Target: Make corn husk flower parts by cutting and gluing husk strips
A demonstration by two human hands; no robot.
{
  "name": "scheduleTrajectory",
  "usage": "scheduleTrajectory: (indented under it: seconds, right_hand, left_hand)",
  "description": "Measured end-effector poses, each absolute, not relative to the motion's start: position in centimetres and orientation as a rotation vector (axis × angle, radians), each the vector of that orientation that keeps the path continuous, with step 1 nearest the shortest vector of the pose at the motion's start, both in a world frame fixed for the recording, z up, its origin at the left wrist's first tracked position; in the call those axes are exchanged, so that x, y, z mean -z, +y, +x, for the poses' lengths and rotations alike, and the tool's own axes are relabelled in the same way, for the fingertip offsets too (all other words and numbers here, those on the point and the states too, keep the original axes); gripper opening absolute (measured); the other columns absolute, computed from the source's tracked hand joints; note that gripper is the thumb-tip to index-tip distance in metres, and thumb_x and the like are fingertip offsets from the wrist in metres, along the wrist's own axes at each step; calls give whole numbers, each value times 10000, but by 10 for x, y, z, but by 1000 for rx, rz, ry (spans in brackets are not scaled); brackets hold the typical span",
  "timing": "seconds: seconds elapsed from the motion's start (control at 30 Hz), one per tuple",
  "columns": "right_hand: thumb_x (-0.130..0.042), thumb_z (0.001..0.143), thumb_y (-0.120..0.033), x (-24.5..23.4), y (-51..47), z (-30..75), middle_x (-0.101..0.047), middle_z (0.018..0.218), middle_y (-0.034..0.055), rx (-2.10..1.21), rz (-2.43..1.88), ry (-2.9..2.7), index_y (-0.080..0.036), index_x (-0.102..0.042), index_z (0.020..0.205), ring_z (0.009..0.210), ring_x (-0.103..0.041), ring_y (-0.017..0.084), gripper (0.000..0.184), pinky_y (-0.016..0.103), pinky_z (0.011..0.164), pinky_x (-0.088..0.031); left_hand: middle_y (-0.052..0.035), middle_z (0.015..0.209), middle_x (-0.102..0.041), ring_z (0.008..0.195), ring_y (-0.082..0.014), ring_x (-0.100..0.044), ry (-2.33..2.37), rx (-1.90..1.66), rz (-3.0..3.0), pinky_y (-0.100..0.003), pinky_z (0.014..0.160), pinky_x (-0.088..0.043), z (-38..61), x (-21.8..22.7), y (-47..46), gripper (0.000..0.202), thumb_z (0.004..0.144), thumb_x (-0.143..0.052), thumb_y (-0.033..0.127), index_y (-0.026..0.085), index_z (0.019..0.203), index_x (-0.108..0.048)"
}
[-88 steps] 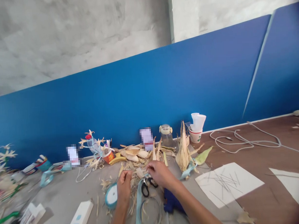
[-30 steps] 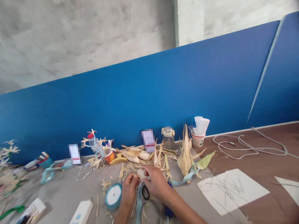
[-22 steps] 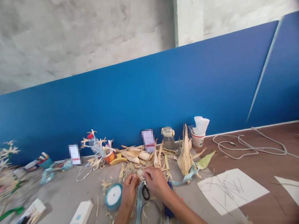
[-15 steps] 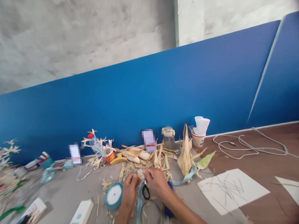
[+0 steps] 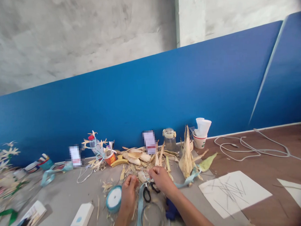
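Note:
My left hand (image 5: 129,192) has its thumb and fingers pinched together, just right of a roll of light-blue ribbon (image 5: 114,199). Across a small gap, my right hand (image 5: 163,181) is also pinched, above the black-handled scissors (image 5: 146,194). Whatever sits between the fingertips of either hand is too small to make out. Below the hands lie a strip of blue ribbon (image 5: 140,209) and a coil of thin wire (image 5: 152,218). Dried corn husks (image 5: 136,157) and shreds are heaped just beyond my fingers.
At right, a white sheet (image 5: 217,203) carries several thin dark sticks, with a white cable (image 5: 253,152) behind. A clear jar (image 5: 169,142), a paper cup (image 5: 200,141) and an upright husk bundle (image 5: 187,159) stand before the blue partition (image 5: 150,99). A power strip (image 5: 81,217) lies at left.
My hands have drawn slightly apart, the right one moving right and a little up, uncovering more of the scissors' handles. At far left, the green strip has shifted.

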State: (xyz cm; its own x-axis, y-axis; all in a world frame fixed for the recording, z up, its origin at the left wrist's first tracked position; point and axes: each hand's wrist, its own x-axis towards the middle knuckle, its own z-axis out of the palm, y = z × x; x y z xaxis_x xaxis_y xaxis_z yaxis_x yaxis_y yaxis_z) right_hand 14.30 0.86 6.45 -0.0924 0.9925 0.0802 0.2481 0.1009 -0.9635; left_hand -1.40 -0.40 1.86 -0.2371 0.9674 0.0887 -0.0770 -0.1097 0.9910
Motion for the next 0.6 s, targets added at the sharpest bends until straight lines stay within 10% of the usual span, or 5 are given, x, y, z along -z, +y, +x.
scheduleTrajectory:
  seconds: [0.6]
  right_hand:
    - [-462, 765, -315, -66, 16, 157, -361, 429, -63, -1019, -1310, -1369, -206, -431, 478, 469, -372, 111, 309, 231, 500, -283]
  left_hand:
    - [44, 537, -451, 538, -123, -394, 1201, -1539, 1011, -255, 539, -335, -11, -23, -6, 452, 630, -704, 596, 199, 570, -498]
